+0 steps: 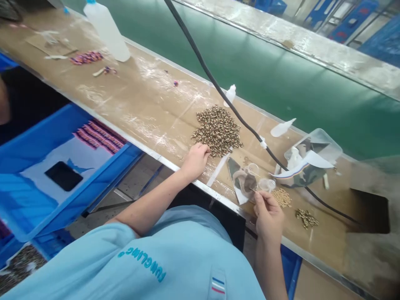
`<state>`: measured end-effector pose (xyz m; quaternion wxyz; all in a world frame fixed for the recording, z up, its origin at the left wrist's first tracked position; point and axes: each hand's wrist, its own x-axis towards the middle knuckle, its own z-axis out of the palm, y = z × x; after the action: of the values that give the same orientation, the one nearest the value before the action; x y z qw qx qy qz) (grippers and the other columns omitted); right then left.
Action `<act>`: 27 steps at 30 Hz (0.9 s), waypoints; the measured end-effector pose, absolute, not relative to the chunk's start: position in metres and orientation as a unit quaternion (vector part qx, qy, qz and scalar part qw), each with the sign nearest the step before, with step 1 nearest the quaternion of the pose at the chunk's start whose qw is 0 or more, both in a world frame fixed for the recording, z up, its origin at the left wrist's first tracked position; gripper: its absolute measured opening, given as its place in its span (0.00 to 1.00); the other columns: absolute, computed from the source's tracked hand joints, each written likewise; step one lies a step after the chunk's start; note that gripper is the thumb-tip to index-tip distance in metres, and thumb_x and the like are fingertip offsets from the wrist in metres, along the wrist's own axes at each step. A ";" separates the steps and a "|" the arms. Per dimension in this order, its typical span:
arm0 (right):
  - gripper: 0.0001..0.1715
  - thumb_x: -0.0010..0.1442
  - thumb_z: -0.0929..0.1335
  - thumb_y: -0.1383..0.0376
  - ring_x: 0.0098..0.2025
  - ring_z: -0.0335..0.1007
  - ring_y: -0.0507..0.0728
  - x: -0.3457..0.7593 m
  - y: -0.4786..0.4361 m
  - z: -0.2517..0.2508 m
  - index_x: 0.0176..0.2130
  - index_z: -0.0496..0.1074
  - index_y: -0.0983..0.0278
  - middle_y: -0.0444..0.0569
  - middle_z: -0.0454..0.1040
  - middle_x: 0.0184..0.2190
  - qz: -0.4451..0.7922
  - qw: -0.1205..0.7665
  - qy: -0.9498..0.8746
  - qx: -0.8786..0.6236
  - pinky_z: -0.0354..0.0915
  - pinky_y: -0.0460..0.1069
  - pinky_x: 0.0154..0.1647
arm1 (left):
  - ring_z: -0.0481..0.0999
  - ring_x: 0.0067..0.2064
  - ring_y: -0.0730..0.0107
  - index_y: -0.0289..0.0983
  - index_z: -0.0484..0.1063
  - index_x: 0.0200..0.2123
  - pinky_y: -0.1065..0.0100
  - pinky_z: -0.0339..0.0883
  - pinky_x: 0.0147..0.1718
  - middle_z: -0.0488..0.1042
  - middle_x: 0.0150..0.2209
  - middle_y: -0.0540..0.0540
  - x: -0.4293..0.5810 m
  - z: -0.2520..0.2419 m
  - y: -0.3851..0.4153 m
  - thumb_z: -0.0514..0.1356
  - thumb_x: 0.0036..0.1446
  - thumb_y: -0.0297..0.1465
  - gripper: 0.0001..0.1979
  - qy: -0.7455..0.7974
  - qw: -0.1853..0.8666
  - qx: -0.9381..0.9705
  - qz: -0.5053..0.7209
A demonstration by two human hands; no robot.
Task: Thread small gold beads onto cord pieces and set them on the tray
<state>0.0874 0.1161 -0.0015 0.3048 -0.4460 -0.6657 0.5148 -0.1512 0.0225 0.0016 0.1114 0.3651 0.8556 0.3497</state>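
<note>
We appear to be at a picking-up step, with both hands low over the table. Our left hand rests at the near edge of the heap of small metallic pieces; its fingers are drawn together, but we cannot tell whether that grip has a piece in it. Our right hand is pinched, thumb against finger, on what looks like a thin dark piece, too small for us to name. Its tip points toward the camouflage-patterned scrap, with a clear round cup just beyond the fingers. Near that hand we also see a pile of beige pieces and, farther right, a smaller metallic cluster.

As we judge it, the next move calls for the left fingers to separate one metallic piece from the heap and turn it squarely, while the right grip stays light and steady; pressing hard into loose pieces could scatter them.
</note>
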 end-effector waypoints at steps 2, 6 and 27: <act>0.23 0.51 0.70 0.49 0.16 0.48 0.43 0.089 0.119 0.000 0.33 0.71 0.67 0.40 0.65 0.21 0.558 0.281 -0.618 -0.477 0.47 0.42 0.16 | 0.69 0.40 0.65 0.36 0.69 0.31 0.61 0.66 0.45 0.69 0.34 0.45 -0.150 0.002 0.021 0.54 0.55 0.23 0.06 0.854 0.114 0.374 0.343; 0.23 0.50 0.70 0.49 0.22 0.59 0.47 0.093 0.127 0.006 0.32 0.71 0.67 0.44 0.69 0.24 0.527 0.281 -0.651 -0.469 0.57 0.44 0.23 | 0.70 0.43 0.66 0.35 0.72 0.38 0.62 0.66 0.47 0.70 0.38 0.43 -0.144 0.008 0.012 0.53 0.57 0.24 0.09 0.832 0.091 0.380 0.394; 0.12 0.64 0.63 0.62 0.33 0.65 0.52 0.101 0.174 0.040 0.34 0.73 0.63 0.47 0.73 0.30 -0.043 0.215 -0.939 -0.263 0.54 0.50 0.40 | 0.72 0.28 0.79 0.31 0.74 0.33 0.75 0.70 0.33 0.73 0.25 0.49 -0.057 -0.003 0.038 0.65 0.50 0.34 0.11 0.462 0.568 0.213 0.646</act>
<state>0.1010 0.1743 0.0399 0.2147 -0.2634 -0.9395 -0.0430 -0.0569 0.0376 -0.0025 0.5683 0.2132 0.4624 0.6463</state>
